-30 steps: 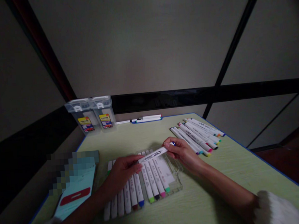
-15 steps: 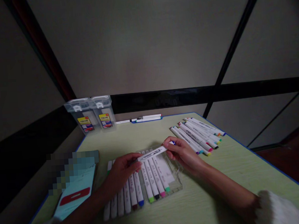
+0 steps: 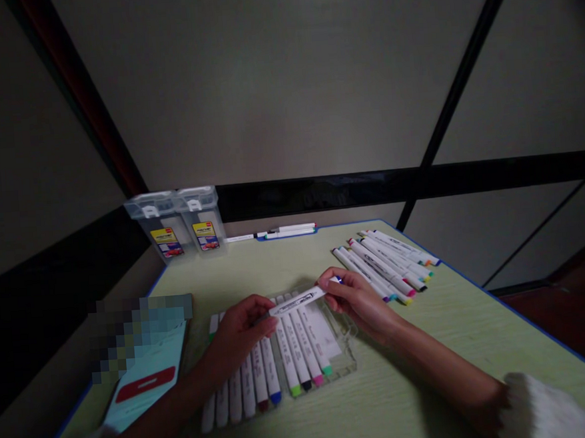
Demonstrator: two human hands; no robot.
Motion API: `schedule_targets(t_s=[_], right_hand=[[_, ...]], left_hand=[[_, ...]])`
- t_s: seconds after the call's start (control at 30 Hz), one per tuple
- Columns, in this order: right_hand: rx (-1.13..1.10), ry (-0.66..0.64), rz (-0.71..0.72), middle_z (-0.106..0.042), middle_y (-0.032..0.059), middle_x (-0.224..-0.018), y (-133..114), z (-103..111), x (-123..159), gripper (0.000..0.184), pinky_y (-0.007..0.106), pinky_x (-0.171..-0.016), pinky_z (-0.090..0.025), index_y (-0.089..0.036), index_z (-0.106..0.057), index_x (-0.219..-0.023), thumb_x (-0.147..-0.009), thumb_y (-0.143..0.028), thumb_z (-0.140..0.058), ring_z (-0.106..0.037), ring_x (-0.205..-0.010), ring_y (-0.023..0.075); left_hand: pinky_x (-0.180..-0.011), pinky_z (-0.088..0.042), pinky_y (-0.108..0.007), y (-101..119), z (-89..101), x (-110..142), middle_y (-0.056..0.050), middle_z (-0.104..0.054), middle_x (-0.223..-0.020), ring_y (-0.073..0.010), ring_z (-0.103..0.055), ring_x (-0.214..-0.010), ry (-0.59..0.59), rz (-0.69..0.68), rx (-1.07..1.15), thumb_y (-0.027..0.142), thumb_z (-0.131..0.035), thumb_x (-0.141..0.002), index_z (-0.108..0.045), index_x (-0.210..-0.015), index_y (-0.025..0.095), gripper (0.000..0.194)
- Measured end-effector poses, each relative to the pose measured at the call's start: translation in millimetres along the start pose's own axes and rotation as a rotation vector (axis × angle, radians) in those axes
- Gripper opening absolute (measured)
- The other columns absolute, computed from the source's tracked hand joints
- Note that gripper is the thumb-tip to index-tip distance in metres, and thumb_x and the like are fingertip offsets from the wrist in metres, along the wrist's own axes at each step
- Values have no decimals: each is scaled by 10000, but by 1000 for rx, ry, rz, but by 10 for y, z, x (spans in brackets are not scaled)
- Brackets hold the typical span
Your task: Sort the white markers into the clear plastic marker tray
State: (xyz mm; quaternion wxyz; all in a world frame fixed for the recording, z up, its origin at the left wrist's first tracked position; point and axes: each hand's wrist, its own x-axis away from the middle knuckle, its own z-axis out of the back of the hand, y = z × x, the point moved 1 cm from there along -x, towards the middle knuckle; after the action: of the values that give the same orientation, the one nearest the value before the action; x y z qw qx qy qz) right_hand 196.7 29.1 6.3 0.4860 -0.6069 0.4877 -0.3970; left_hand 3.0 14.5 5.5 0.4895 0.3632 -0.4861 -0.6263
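Observation:
Between my two hands a white marker (image 3: 298,301) with a purple-blue cap is held sideways, its printed side facing me. My left hand (image 3: 245,328) pinches its left end, and my right hand (image 3: 353,298) grips the capped right end. Below the marker lies a clear plastic case (image 3: 350,360), holding a row of white markers (image 3: 302,352) with green, black, pink and mint ends. Just left of them is another row of white markers (image 3: 247,389), one tipped brown and one blue; my left hand and forearm hide part of it.
Several loose markers (image 3: 380,266) lie in a fan at the right. Two clear lidded boxes (image 3: 183,236) stand at the back left. Pens (image 3: 290,230) lie along the table's far edge. A phone or tablet (image 3: 148,376) with a lit screen rests at the left.

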Motion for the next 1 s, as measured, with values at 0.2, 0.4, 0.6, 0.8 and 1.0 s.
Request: schedule_targets(t_s=[0.2,0.4,0.6,0.8,1.0], right_hand=[[7,-1,-4,-422,-59,-415,4,5,5,224,210,-415,-198,-153,-514,-618,-636,-338,-637,-317,-397,50],[18,-4,7,-424,-59,-418,18,14,-4,222,208,-414,-199,-152,-517,-617,-642,-340,-632,-322,-398,50],[37,1,4,-426,-57,-419,3,14,-2,223,210,-417,-207,-156,-514,-620,-643,-347,-628,-322,-401,55],[35,-5,7,-426,-57,-417,8,14,1,220,209,-419,-203,-153,-515,-620,-654,-341,-624,-321,-402,51],[35,2,-7,-424,-58,-416,0,3,4,226,209,-419,-204,-152,-511,-618,-644,-344,-628,-319,-400,50]], left_hand=[[-499,-344,-199,-10,4,0,38,-533,-593,-109,-491,-561,-37,-10,18,233,-553,-654,-516,-745,149,129],[-485,-326,-196,11,8,12,42,-533,-584,-107,-484,-547,-17,21,-24,242,-541,-658,-528,-735,151,119],[-497,-339,-204,20,0,8,54,-505,-536,-108,-477,-530,0,15,-13,255,-535,-656,-534,-730,152,127],[-490,-336,-202,40,-9,8,52,-517,-540,-103,-475,-522,-1,13,-7,237,-534,-646,-535,-713,151,109],[-482,-320,-201,15,-4,10,57,-502,-537,-99,-466,-518,4,16,10,245,-530,-657,-522,-734,152,122]])
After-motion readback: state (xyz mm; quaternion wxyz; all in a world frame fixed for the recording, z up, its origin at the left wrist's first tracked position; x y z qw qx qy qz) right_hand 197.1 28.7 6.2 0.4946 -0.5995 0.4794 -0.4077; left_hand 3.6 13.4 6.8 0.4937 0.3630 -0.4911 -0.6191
